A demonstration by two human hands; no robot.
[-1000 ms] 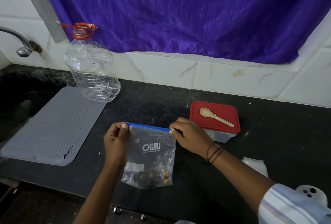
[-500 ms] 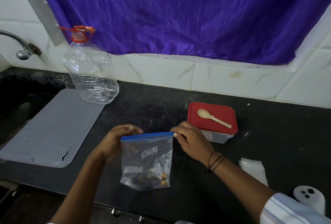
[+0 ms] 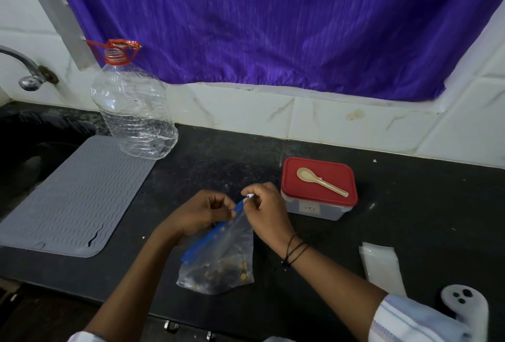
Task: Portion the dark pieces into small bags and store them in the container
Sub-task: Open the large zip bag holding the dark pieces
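Head view showed both hands, left hand [image 3: 203,212] and right hand [image 3: 266,212], pinching the zip bag [image 3: 218,254] of dark pieces [image 3: 218,273] near the counter's [image 3: 410,218] front edge.

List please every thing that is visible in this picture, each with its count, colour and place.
zip bag: 1, clear with blue zip strip, front centre of counter, dark pieces at its bottom
container: 1, clear with red lid, right of the hands
spoon: 1, beige, on the lid
small bags: a stack, clear, counter at right
bottle: 1, clear with red neck ring, back left
mat: 1, grey, left
tap: 1, metal, far left
curtain: 1, purple, on back wall
counter: 1, black
left hand: holds the bag's zip edge
right hand: pinches the zip end
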